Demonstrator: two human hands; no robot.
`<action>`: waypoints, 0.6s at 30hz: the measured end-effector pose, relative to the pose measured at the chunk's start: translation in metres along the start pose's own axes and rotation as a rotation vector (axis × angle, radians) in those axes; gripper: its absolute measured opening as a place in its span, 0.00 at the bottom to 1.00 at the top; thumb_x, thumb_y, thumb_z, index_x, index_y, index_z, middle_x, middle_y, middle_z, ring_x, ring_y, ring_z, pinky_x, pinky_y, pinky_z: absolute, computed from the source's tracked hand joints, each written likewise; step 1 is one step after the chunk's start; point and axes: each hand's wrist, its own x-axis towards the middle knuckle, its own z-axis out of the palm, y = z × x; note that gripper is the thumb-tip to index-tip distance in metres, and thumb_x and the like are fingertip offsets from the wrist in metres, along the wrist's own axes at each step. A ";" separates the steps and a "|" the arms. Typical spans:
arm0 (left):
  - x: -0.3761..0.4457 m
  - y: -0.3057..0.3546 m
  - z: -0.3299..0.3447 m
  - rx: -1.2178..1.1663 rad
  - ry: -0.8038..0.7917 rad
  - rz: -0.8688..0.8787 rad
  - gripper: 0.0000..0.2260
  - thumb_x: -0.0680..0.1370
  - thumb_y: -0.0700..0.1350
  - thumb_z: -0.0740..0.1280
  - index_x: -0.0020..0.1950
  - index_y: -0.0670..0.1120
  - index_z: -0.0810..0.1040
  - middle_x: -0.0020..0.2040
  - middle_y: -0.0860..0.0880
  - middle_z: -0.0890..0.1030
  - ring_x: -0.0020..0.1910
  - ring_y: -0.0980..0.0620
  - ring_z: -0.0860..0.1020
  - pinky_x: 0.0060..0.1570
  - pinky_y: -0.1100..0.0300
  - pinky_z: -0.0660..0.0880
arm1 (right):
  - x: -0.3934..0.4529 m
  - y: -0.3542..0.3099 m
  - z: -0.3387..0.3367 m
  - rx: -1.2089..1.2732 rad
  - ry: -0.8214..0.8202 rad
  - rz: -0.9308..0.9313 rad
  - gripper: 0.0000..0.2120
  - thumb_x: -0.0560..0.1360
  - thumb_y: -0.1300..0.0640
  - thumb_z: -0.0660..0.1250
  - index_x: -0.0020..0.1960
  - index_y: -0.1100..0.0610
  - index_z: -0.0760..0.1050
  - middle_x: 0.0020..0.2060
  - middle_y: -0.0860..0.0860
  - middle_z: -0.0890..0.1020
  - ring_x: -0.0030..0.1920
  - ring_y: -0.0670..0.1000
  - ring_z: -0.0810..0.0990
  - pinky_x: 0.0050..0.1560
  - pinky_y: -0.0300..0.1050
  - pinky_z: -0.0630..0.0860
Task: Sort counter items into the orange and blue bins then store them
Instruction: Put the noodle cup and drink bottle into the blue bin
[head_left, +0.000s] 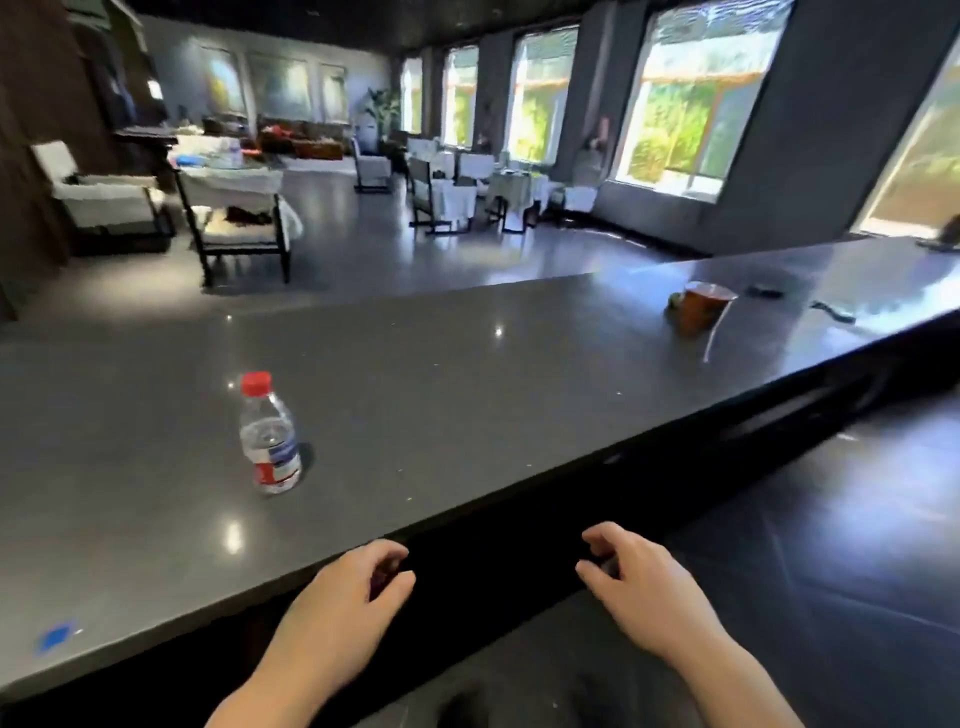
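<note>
So both hands are down at the bottom of the frame, just past the near edge of the dark grey worktop (467, 374). The left hand (337, 613) and the right hand (644, 587) each have their fingers loosely curled and there's nothing in either one. A small water bottle (269, 434) with a red cap stands upright on the worktop at centre left, well apart from the hands. Way over at the right of the frame sits a brown paper cup (701, 307), with a couple of small dark items beyond it that are too blurry to make out. No bins show anywhere in view. Behind the worktop, chairs and white-clothed tables fill the upper half.
</note>
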 end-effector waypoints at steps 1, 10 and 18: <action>0.016 0.017 0.013 0.043 -0.082 0.043 0.14 0.76 0.59 0.63 0.62 0.61 0.72 0.57 0.62 0.77 0.57 0.63 0.74 0.59 0.62 0.71 | -0.002 0.021 -0.011 -0.009 0.021 0.054 0.16 0.76 0.43 0.62 0.63 0.42 0.70 0.51 0.37 0.75 0.50 0.40 0.75 0.50 0.39 0.73; 0.128 0.201 0.163 0.268 -0.537 0.296 0.26 0.75 0.65 0.61 0.71 0.60 0.65 0.70 0.60 0.68 0.70 0.59 0.66 0.68 0.60 0.64 | 0.015 0.209 -0.111 -0.081 0.122 0.384 0.21 0.76 0.41 0.60 0.67 0.44 0.66 0.63 0.42 0.74 0.64 0.45 0.72 0.59 0.43 0.71; 0.220 0.309 0.243 0.360 -0.557 0.323 0.25 0.77 0.64 0.58 0.73 0.60 0.61 0.72 0.59 0.65 0.72 0.56 0.63 0.69 0.56 0.62 | 0.062 0.321 -0.160 -0.138 -0.029 0.525 0.26 0.76 0.39 0.58 0.72 0.44 0.61 0.69 0.44 0.68 0.69 0.48 0.65 0.66 0.46 0.65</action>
